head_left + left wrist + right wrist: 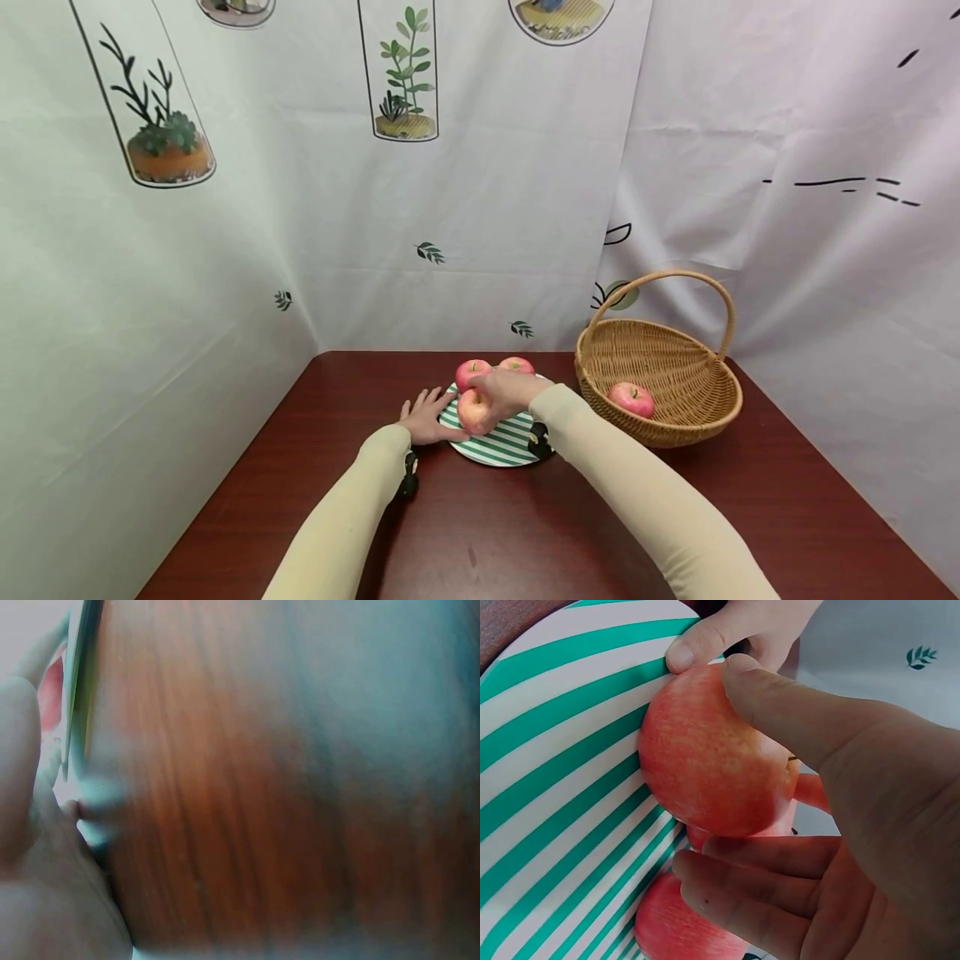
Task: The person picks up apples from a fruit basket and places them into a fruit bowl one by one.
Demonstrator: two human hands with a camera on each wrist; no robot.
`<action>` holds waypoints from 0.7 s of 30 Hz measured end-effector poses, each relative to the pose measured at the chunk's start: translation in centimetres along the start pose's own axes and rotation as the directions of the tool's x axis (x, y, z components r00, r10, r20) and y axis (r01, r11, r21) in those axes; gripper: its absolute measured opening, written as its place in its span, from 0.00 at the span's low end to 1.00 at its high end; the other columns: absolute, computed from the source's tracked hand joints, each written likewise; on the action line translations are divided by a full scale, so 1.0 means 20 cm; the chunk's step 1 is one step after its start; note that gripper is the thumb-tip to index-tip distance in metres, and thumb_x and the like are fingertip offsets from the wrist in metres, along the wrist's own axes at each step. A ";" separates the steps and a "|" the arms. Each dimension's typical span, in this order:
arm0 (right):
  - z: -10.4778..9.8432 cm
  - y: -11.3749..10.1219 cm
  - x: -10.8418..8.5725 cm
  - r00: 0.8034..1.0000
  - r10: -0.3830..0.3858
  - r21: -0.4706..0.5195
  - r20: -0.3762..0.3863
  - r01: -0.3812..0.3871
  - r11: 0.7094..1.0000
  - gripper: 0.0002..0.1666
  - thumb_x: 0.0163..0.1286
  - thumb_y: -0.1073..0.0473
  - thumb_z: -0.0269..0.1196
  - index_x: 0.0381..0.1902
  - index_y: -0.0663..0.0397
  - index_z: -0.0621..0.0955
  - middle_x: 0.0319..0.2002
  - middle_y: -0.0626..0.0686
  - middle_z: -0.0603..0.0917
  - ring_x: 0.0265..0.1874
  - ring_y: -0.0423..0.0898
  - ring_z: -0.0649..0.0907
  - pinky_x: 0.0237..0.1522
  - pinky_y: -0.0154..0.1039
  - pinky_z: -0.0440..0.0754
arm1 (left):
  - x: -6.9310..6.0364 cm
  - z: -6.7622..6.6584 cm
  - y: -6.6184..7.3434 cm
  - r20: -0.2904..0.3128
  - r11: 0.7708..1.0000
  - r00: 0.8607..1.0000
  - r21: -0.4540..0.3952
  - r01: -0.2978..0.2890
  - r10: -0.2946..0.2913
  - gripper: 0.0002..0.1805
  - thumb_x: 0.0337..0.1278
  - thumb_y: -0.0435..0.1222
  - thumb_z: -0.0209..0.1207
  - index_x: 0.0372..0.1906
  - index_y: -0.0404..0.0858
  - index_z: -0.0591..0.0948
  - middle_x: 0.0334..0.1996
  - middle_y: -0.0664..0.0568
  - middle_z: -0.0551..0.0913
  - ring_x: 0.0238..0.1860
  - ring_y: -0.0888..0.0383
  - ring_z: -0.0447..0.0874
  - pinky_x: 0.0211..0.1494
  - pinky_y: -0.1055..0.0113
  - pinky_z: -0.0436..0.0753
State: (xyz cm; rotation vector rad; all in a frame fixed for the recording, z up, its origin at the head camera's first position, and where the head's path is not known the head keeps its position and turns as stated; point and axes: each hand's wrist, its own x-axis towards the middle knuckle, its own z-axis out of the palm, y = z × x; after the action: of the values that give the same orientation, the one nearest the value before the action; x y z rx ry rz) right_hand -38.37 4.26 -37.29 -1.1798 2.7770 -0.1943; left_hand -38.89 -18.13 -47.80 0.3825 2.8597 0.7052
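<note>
A round plate [491, 454] with green and white stripes lies on the table with three red apples on it. My right hand [512, 393] reaches over the plate and holds the front apple [472, 412]. In the right wrist view its thumb [780, 701] lies on one side of that apple and the fingers are around the other. Behind it sit a second apple [470, 372] and a third apple [517, 364]. My left hand [426, 421] rests at the plate's left rim with fingers spread, its thumb on the rim beside the held apple.
A wicker basket [678, 371] with a tall handle stands right of the plate, tilted towards me, with one apple [632, 400] inside. The dark red wooden table [465, 533] ends at a white printed cloth [487, 208] on the back and sides.
</note>
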 end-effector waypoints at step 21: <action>-0.13 0.02 -0.16 0.999 -0.040 0.018 0.018 0.040 0.999 0.49 0.57 0.42 0.76 0.72 0.51 0.72 0.49 0.53 0.84 0.45 0.47 0.82 0.48 0.42 0.81 | -0.04 -0.04 0.06 0.003 1.000 1.000 0.028 0.005 -0.005 0.61 0.43 0.71 0.65 0.80 0.46 0.58 0.81 0.40 0.50 0.80 0.36 0.41 0.76 0.32 0.40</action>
State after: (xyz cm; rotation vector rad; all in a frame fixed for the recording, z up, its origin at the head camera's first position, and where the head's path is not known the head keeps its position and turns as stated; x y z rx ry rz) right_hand -36.81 7.04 -34.60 -1.2273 2.7317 -0.2108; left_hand -37.97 -17.67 -46.46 0.3798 2.8693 0.6640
